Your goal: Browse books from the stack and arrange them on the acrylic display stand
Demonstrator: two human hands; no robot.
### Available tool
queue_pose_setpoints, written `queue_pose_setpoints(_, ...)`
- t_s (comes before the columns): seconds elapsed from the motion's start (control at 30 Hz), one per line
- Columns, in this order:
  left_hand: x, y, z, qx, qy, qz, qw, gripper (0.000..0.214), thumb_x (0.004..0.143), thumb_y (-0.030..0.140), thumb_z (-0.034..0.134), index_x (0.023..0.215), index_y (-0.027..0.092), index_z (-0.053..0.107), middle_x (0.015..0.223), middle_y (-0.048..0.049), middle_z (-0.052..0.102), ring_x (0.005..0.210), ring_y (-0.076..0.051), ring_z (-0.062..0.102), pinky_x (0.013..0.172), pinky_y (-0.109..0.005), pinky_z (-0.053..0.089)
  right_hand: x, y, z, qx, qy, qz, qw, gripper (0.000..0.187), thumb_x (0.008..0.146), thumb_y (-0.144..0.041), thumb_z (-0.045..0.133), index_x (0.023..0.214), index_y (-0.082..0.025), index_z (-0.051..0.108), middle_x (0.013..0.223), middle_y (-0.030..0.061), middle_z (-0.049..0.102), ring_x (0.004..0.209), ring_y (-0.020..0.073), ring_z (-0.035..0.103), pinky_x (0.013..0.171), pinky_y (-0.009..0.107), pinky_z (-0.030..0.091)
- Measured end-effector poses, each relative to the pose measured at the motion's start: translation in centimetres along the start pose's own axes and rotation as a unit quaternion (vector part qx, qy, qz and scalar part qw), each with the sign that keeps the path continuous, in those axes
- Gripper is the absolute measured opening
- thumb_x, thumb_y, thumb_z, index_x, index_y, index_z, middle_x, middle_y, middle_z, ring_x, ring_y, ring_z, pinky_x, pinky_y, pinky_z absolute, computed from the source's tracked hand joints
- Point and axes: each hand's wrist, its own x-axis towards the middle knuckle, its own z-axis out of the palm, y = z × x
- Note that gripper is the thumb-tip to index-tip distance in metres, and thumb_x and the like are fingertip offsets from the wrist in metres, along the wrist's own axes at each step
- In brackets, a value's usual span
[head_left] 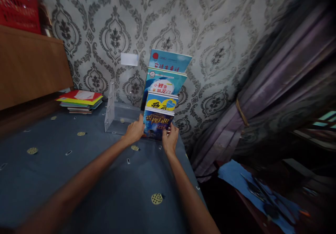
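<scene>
A clear acrylic tiered book stand [115,117] sits on the blue spotted cloth against the patterned wall. Several children's books stand in its right half, stepped one behind the other. The front one is a dark-covered book [157,123]. My left hand [134,132] grips that book's lower left edge, fingers curled. My right hand [170,138] holds its lower right corner, thumb on the cover. Behind it stand a yellow-and-blue book [162,103], a teal book [165,83] and a light blue book [169,61].
A stack of flat colourful books [80,101] lies at the back left beside a wooden headboard [31,66]. A red crate [18,6] sits above it. Purple curtains [283,87] hang on the right. A blue cloth with scissors [259,193] lies lower right.
</scene>
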Motion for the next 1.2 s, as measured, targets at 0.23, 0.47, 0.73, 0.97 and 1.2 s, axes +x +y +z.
queue_pose_setpoints(0.23,0.1,0.5,-1.9,-0.015,0.056,0.028,0.998,0.035,0.101,0.032,0.041,0.133,0.017,0.041,0.125,-0.0174,0.065,0.107,-0.031,0.068,0.086,-0.039,0.051,1.7,-2.2,-1.6,0.035,-0.007,-0.036,0.999,0.053,0.09,-0.032,0.047,0.141,-0.019,0.046,0.126,0.0154,0.053,0.119,0.0282,0.055,0.098,0.047,0.049)
queue_pose_setpoints(0.47,1.2,0.2,-2.1,-0.095,0.13,0.092,0.983,0.041,0.1,0.023,0.041,0.139,0.015,0.04,0.137,-0.0169,0.056,0.124,-0.028,0.057,0.101,-0.041,0.047,3.2,-3.2,-1.7,0.075,0.004,-0.042,0.996,0.055,0.096,-0.042,0.042,0.145,-0.017,0.043,0.14,0.0181,0.053,0.131,0.0277,0.05,0.105,0.048,0.046)
queue_pose_setpoints(0.73,1.4,0.5,-1.7,-0.094,0.142,0.091,0.981,0.039,0.099,0.018,0.04,0.137,0.015,0.043,0.132,-0.0168,0.059,0.121,-0.029,0.059,0.1,-0.041,0.048,3.3,-3.1,-1.1,0.107,0.011,-0.028,0.994,0.057,0.097,-0.045,0.042,0.147,-0.019,0.045,0.148,0.0152,0.052,0.136,0.027,0.048,0.112,0.048,0.04)
queue_pose_setpoints(0.97,1.6,0.4,-1.3,-0.11,0.155,0.099,0.977,0.041,0.097,0.015,0.042,0.138,0.014,0.042,0.131,-0.018,0.059,0.122,-0.029,0.059,0.102,-0.044,0.047,3.4,-3.1,-1.3,0.091,0.009,-0.033,0.995,0.058,0.096,-0.044,0.041,0.147,-0.017,0.046,0.148,0.0162,0.051,0.134,0.0271,0.05,0.11,0.048,0.042)
queue_pose_setpoints(1.2,2.0,-0.6,-0.4,-0.145,0.171,0.133,0.965,0.048,0.095,0.016,0.045,0.143,0.017,0.038,0.137,-0.0176,0.056,0.124,-0.028,0.057,0.105,-0.046,0.046,2.8,-3.1,-1.3,0.081,-0.012,-0.031,0.996,0.059,0.098,-0.043,0.038,0.152,-0.017,0.037,0.152,0.0164,0.047,0.138,0.0266,0.047,0.11,0.048,0.043)
